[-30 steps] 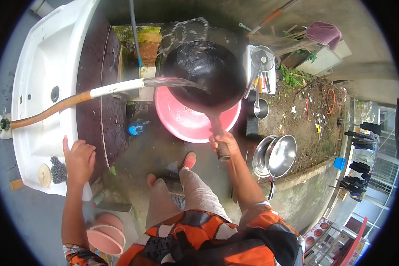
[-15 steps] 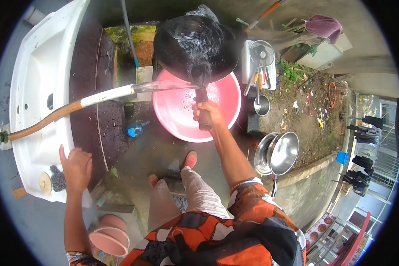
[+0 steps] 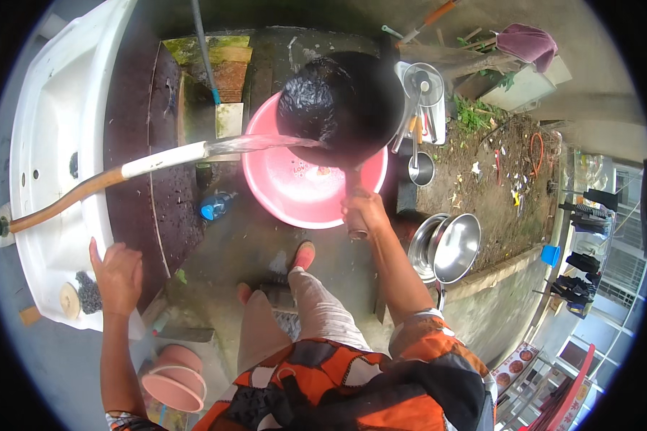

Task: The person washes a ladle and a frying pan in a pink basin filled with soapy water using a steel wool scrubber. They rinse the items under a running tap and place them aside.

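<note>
A black wok (image 3: 374, 97) hangs over the far side of a pink basin (image 3: 280, 194), its handle pointing back toward me. My right hand (image 3: 366, 211) is wrapped round that handle. Water runs from the white end of a tan hose (image 3: 162, 159) into the wok, where some has pooled and ripples. On the near edge of the white sink (image 3: 47, 237) my left hand (image 3: 119, 276) rests, holding nothing, its fingers loosely apart. Close to it in the sink are a dark steel-wool scrubber (image 3: 88, 293) and a round pale piece (image 3: 70, 300).
Metal bowls (image 3: 456, 248) stand right of the basin. Beyond them are a small metal pot (image 3: 421, 169) and a white tray with a lid and utensils (image 3: 438, 115). A blue-capped bottle (image 3: 214, 207) lies left of the basin. Pink buckets (image 3: 174, 384) sit near my legs.
My right hand has brought the wok to the right and a little nearer. It sits more level, and water now pools inside instead of splashing over its far rim. The left hand stays on the sink.
</note>
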The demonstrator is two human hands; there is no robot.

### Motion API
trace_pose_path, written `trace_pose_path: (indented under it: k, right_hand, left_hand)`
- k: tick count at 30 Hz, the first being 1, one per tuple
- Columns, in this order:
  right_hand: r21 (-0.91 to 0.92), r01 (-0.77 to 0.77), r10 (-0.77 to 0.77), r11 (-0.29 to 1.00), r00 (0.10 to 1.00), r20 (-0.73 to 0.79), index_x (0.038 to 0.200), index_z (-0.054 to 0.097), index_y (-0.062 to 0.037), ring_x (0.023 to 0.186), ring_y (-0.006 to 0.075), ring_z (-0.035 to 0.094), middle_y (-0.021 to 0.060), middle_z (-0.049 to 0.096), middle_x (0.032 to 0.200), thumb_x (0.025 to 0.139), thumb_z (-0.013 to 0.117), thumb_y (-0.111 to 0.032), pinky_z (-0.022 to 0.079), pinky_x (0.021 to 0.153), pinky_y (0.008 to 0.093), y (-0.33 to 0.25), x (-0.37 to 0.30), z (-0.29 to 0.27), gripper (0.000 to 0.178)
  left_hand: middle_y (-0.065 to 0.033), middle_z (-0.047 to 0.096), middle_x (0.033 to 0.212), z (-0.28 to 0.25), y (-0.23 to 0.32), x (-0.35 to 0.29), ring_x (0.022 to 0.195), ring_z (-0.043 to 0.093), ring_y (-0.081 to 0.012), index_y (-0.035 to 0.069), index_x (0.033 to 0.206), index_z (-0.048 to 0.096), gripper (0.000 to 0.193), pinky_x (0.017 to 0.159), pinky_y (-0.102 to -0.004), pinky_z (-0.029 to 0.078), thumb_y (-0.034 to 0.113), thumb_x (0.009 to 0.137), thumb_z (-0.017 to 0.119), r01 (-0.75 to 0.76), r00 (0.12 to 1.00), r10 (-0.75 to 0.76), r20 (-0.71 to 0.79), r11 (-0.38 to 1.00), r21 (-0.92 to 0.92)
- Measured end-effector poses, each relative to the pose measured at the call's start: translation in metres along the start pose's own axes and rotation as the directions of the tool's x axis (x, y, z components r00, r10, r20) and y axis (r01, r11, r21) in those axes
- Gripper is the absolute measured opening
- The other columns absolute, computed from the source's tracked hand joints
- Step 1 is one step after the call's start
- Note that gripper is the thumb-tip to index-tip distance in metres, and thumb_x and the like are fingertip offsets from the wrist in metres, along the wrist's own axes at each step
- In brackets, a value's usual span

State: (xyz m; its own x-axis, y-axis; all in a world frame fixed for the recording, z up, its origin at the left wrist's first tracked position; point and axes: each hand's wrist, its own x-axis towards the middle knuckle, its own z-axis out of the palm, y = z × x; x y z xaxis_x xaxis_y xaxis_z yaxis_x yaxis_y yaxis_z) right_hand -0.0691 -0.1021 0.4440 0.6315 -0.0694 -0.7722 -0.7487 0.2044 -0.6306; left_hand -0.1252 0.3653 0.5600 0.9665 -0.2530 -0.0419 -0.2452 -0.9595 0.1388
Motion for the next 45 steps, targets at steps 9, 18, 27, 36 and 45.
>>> trace_pose_path:
  k: [9, 18, 27, 36, 45]
  right_hand:
    - [-0.919, -0.048, -0.314, 0.391, 0.932, -0.182, 0.096, 0.057, 0.0035, 0.086, 0.0378, 0.063, 0.0227, 0.065, 0.086, 0.063, 0.068, -0.012, 0.05, 0.078, 0.042, 0.015, 0.035, -0.054, 0.038]
    - [-0.936, -0.24, -0.316, 0.259, 0.894, -0.317, 0.102, 0.059, -0.0024, 0.093, 0.0398, 0.06, 0.0228, 0.064, 0.094, 0.07, 0.059, -0.015, 0.048, 0.083, 0.0454, 0.036, 0.034, -0.073, 0.034]
    - [-0.944, -0.258, -0.306, 0.207, 0.899, -0.313, 0.089, 0.063, -0.0028, 0.091, 0.0378, 0.061, 0.0214, 0.065, 0.089, 0.068, 0.063, -0.017, 0.049, 0.079, 0.0439, 0.057, -0.031, -0.026, 0.025]
    - [-0.955, -0.181, -0.547, 0.237, 0.787, -0.285, 0.087, 0.057, -0.0032, 0.085, 0.0395, 0.061, 0.0213, 0.064, 0.084, 0.066, 0.061, -0.012, 0.049, 0.076, 0.0461, 0.085, -0.101, -0.004, 0.023]
    - [-0.988, -0.047, -0.709, 0.151, 0.691, -0.141, 0.081, 0.058, -0.0021, 0.078, 0.0392, 0.062, 0.0199, 0.064, 0.079, 0.067, 0.06, -0.007, 0.049, 0.07, 0.0465, 0.062, -0.105, 0.019, 0.015]
  left_hand:
    - [-0.0041, 0.063, 0.082, 0.001, -0.003, 0.001, 0.095, 0.057, -0.0255, 0.005, 0.083, 0.064, 0.015, 0.107, -0.0546, 0.021, -0.002, 0.069, 0.064, -0.002, 1.0, 0.002, -0.012, 1.0, -0.015]
    - [-0.0059, 0.062, 0.083, 0.0, -0.004, -0.002, 0.094, 0.057, -0.026, 0.004, 0.084, 0.063, 0.013, 0.108, -0.0524, 0.019, -0.001, 0.072, 0.063, -0.024, 0.999, 0.023, -0.027, 0.999, -0.043]
    - [-0.0079, 0.062, 0.083, -0.001, -0.012, -0.005, 0.091, 0.058, -0.0257, 0.005, 0.083, 0.064, 0.01, 0.107, -0.0514, 0.019, 0.003, 0.073, 0.065, -0.073, 0.995, 0.066, -0.078, 0.993, -0.088]
    - [-0.0049, 0.063, 0.08, 0.0, -0.018, -0.013, 0.087, 0.058, -0.0223, 0.005, 0.083, 0.066, 0.012, 0.108, -0.0492, 0.019, 0.007, 0.072, 0.068, -0.144, 0.983, 0.125, -0.135, 0.979, -0.147]
    - [-0.0049, 0.062, 0.077, -0.001, -0.018, -0.015, 0.082, 0.058, -0.022, 0.006, 0.08, 0.066, 0.009, 0.108, -0.0495, 0.019, 0.007, 0.071, 0.067, -0.162, 0.978, 0.14, -0.153, 0.977, -0.141]
